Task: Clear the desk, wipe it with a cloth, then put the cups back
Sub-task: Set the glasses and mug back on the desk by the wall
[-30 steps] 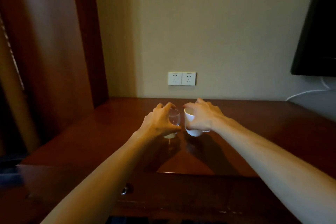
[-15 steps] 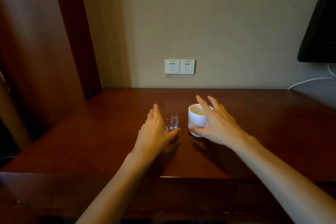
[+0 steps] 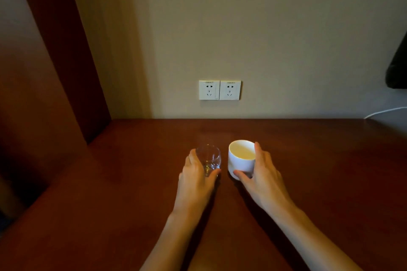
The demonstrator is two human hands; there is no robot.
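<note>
Two cups stand side by side on the dark red-brown wooden desk (image 3: 123, 187), a little in front of the wall. My left hand (image 3: 196, 182) holds the clear glass cup (image 3: 210, 157), with fingers on its left side and the thumb low on its right. Just to the right, my right hand (image 3: 262, 178) holds the white ceramic cup (image 3: 240, 160), with the thumb at its front base and fingers up its right side. Both cups are upright and a small gap separates them.
A double white wall socket (image 3: 219, 90) sits above the desk's back edge. A tall wooden panel (image 3: 44, 94) closes off the left side. At the far right hang a dark screen (image 3: 397, 68) and a white cable (image 3: 383, 111).
Both hands gripped the cups from above a second ago; now they lie lower at the cups' sides with straighter fingers. The view has moved closer and tilted down.
</note>
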